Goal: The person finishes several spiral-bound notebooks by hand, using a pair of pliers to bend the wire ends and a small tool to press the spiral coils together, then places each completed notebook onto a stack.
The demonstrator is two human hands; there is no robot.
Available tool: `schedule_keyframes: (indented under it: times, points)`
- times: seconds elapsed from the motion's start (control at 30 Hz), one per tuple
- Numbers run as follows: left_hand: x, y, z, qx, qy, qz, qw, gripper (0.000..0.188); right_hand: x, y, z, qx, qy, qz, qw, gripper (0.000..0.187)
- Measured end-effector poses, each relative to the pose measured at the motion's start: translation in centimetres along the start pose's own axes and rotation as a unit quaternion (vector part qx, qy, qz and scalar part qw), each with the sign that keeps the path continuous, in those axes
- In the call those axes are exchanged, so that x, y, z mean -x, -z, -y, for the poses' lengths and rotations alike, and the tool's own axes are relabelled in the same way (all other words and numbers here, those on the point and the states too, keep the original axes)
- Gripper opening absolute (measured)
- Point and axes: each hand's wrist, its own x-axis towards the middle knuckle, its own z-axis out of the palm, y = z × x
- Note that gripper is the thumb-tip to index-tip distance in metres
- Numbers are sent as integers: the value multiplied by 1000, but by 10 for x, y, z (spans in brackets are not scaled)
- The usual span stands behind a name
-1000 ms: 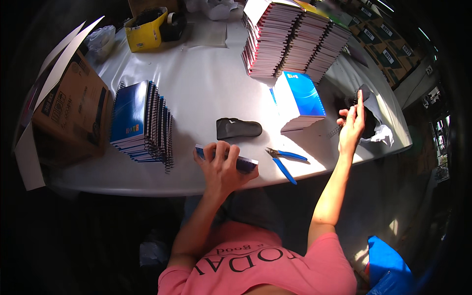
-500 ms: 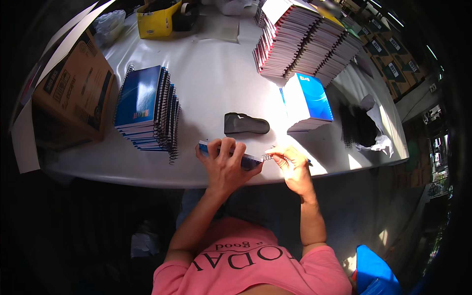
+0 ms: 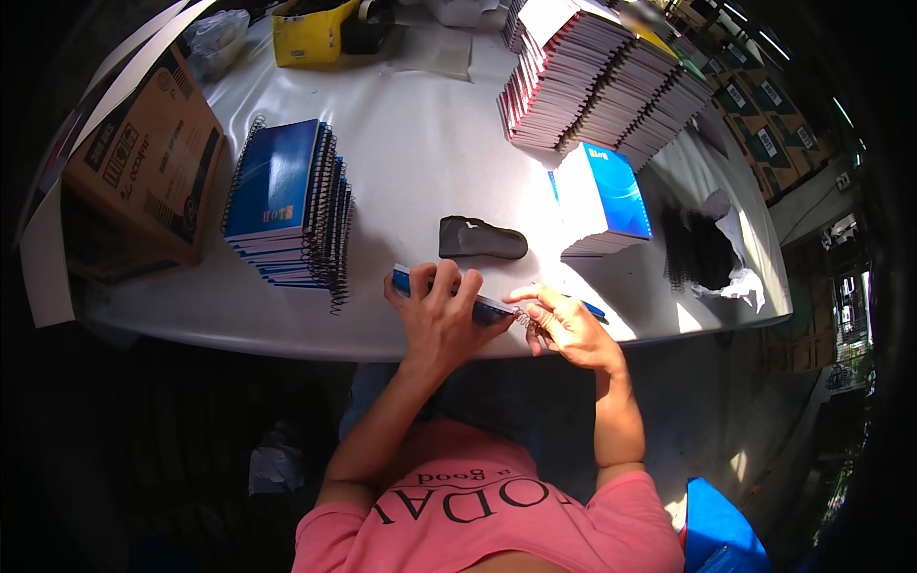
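Observation:
My left hand point(image 3: 437, 310) is closed over a blue-covered notebook point(image 3: 402, 279), held on edge at the table's near side. A dark wire spiral coil point(image 3: 523, 319) meets the notebook's right end. My right hand point(image 3: 579, 336) pinches this coil; its far part is hidden by the fingers. Just beyond the right hand lies a slim blue object point(image 3: 594, 310), partly covered. A dark grey, rounded object point(image 3: 483, 239) rests on the table beyond both hands.
Spiral-bound blue notebooks point(image 3: 272, 177) are stacked at left beside an open cardboard box point(image 3: 143, 172). Right of centre stands a blue-topped pile point(image 3: 621, 196), with tall notebook stacks point(image 3: 583, 81) behind. Black coils point(image 3: 693, 248) lie at right. A yellow container point(image 3: 306, 36) is at the back.
My right hand has turned and lowered slightly, its fingers now more spread around the coil close to the notebook's end. The left hand still grips the notebook. The view has shifted slightly.

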Motion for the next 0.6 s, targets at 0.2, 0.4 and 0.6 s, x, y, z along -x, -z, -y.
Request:
schedule_keyframes:
  times: [0.2,0.4,0.6]
  points:
    - [-2,12,18,29,-20,1,999,67,6,-18,-7,130,218,-117,960,43]
    - [4,10,22,16,-22,17,999,64,1,-13,-10,95,103,-87,986,20]
    - [-7,17,23,71,-33,18,997,63,-50,19,-3,188,159,-154,957,29]
